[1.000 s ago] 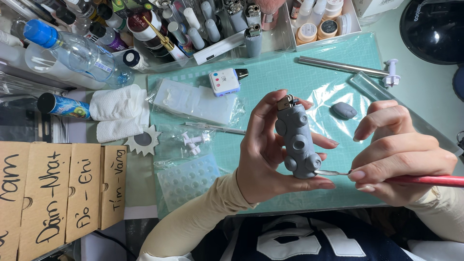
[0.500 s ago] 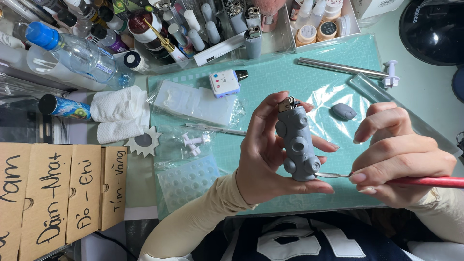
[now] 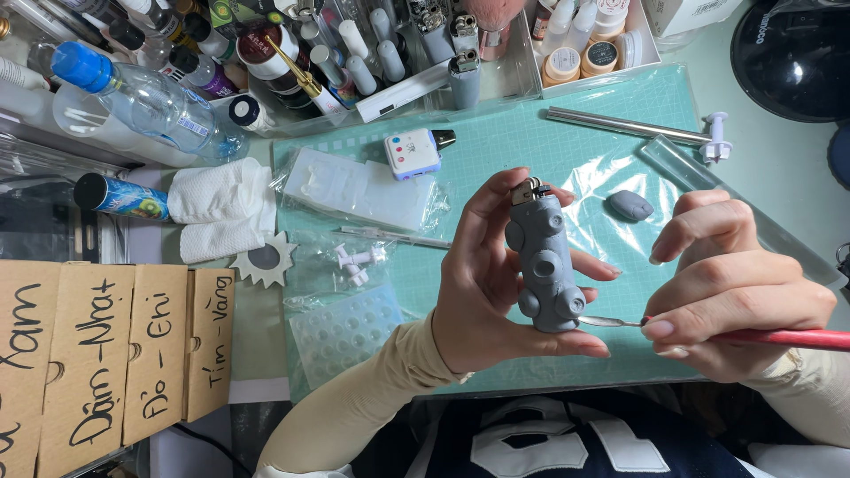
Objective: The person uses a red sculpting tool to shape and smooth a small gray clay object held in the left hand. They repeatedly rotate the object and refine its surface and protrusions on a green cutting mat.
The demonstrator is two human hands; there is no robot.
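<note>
My left hand (image 3: 485, 292) holds a lighter (image 3: 546, 261) upright; it is wrapped in grey clay with round bumps, and its metal top shows above my fingers. My right hand (image 3: 737, 296) grips a red-handled sculpting tool (image 3: 772, 336). The tool's thin metal tip (image 3: 606, 321) touches a bump low on the clay's right side. Both hands hover over a teal cutting mat (image 3: 496, 124). A small lump of grey clay (image 3: 630, 205) lies on clear plastic film behind my right hand.
On the mat lie a clear silicone mould (image 3: 341, 329), a plastic bag (image 3: 359, 188), a small white device (image 3: 413, 153), a metal rod (image 3: 624, 126) and a clear roller (image 3: 735, 208). Bottles and tubes (image 3: 372, 53) crowd the back. Folded tissue (image 3: 217, 212) and cardboard dividers (image 3: 106, 354) sit left.
Both hands stay almost still. The tool tip remains at the lower bump of the clay, with only slight shifts of the fingers.
</note>
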